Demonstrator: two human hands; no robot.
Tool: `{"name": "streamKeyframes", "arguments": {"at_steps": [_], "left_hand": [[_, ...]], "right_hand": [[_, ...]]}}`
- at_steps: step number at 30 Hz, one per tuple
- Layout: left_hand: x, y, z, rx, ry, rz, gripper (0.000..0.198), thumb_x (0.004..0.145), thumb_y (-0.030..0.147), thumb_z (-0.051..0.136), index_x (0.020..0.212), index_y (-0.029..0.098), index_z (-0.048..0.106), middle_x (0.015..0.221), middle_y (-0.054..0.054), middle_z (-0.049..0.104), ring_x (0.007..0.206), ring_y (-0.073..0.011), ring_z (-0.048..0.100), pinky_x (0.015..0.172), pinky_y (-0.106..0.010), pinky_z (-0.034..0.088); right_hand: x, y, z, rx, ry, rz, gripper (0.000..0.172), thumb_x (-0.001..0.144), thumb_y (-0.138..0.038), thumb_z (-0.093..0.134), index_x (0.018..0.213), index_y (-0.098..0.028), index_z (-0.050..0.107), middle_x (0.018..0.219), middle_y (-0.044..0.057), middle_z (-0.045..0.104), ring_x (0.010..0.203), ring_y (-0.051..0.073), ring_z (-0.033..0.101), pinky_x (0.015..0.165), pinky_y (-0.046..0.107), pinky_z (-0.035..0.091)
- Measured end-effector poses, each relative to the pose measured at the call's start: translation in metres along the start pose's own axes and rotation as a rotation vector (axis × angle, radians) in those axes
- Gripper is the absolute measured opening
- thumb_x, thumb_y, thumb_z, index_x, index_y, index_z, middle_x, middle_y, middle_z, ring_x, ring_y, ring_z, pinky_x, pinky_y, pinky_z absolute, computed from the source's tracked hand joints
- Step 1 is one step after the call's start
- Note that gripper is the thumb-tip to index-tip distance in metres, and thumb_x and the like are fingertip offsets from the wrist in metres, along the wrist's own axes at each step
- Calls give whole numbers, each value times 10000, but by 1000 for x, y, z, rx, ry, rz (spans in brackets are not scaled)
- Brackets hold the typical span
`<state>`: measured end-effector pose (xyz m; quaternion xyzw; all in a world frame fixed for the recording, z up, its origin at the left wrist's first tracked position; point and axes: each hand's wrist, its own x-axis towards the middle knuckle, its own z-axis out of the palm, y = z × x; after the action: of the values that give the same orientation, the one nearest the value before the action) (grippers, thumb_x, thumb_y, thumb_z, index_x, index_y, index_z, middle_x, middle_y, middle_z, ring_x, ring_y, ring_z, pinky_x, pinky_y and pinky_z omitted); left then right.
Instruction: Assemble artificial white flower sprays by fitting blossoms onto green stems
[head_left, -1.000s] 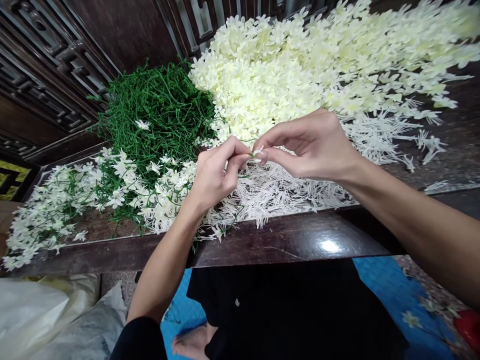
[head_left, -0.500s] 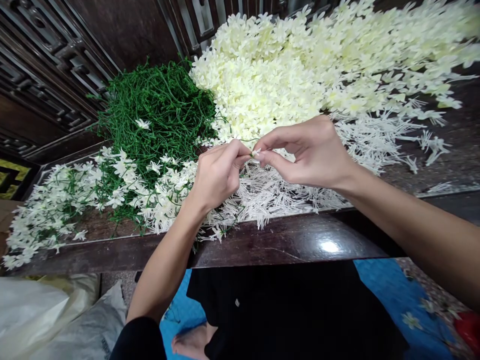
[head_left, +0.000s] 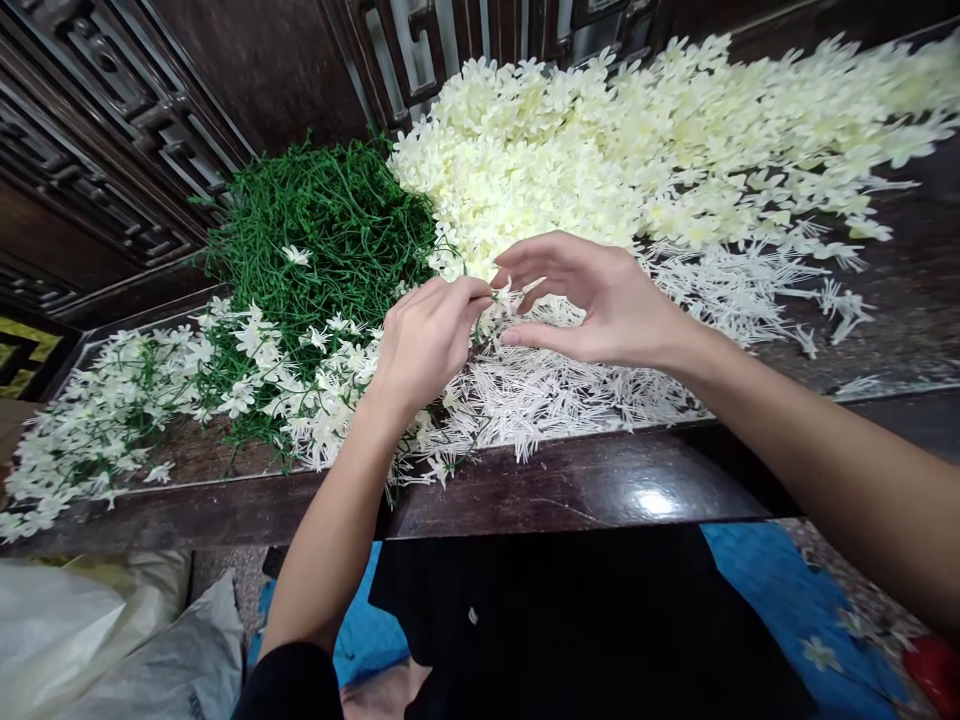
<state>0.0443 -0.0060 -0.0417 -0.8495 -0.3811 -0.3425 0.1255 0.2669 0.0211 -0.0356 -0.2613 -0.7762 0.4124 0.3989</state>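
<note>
My left hand [head_left: 424,340] is pinched shut on a thin green stem [head_left: 480,312] with a small white flower at its tip, held above the dark wooden table [head_left: 570,485]. My right hand [head_left: 592,300] hovers just to the right of that tip with fingers spread apart and nothing in them. Under both hands lies a layer of white spiky flower centres [head_left: 555,390]. A big heap of cream petals [head_left: 600,150] lies behind my right hand. A tangle of green stems [head_left: 322,230] is piled behind my left hand.
Finished stems with white flowers [head_left: 150,400] spread along the table's left front. Carved dark wood panels [head_left: 112,130] stand behind the table. White plastic bags [head_left: 97,640] lie on the floor at lower left. Below the table edge are my dark clothes and a blue mat [head_left: 772,600].
My right hand, pinched against the stem tip before, has opened and drawn slightly away. The left hand keeps its pinch on the stem.
</note>
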Motion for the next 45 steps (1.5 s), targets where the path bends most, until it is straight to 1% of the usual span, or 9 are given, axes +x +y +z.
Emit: {"name": "streamKeyframes", "arguments": {"at_steps": [9,15,19,26,30,33,36,39,45], "left_hand": [[4,7,-1,-277,37,-141,111,1040,124,541,1037,200,622,892,-17,751,771,-122,685,707,-234,527],[7,7,-2,-366,20,-178,88,1020,149,584,986,195,651,821,4,714,717,-107,639,680,-223,508],[6,8,-1,-402,6,-191,109,995,124,600,960,197,673,821,3,735,710,-105,662,675,-225,525],[2,4,6,-711,75,-457,35,1056,266,560,1069,234,565,835,-9,755,702,-119,730,655,-244,591],[1,-3,7,-769,103,-541,231,1034,352,626,1161,273,449,927,-22,749,719,-133,732,618,-256,570],[0,-9,7,-776,124,-604,302,1006,328,662,1100,286,379,937,-19,722,712,-128,707,599,-258,538],[-1,-11,6,-780,143,-647,331,991,276,660,1052,288,335,903,-8,689,743,-131,696,637,-267,537],[0,-9,3,-772,126,-688,354,978,252,662,1073,291,323,897,-4,677,764,-138,695,693,-282,552],[7,4,-3,-599,-22,-772,330,875,127,674,1142,237,513,790,11,641,746,-151,657,687,-275,508]], "right_hand": [[-1,0,-1,-12,91,-80,171,781,-226,744,924,-271,664,957,52,715,949,279,714,866,494,655],[-1,-6,6,-22,131,-102,19,898,-283,716,900,-299,727,972,26,779,872,247,727,839,469,655],[0,-7,6,-22,104,-84,95,927,-302,682,866,-293,753,991,22,798,890,233,738,837,440,654],[3,-5,-4,-216,139,117,300,921,-420,689,1118,-213,778,1120,99,784,1029,300,736,940,530,626],[3,3,-5,-348,-8,152,265,918,-393,645,1042,-209,790,1025,96,793,935,288,732,835,533,623],[2,10,-4,-428,-207,93,260,927,-421,630,940,-219,793,988,92,792,954,294,719,931,584,572],[1,15,-2,-455,-368,79,377,942,-530,636,994,-193,797,1042,108,784,1016,308,697,1023,624,513],[0,18,-1,-439,-432,90,433,927,-566,683,1087,-179,796,1118,110,777,1101,315,672,1045,612,500],[1,17,-2,-436,-475,80,218,959,-354,646,987,-203,801,1019,74,794,1019,270,691,1072,593,479]]}}
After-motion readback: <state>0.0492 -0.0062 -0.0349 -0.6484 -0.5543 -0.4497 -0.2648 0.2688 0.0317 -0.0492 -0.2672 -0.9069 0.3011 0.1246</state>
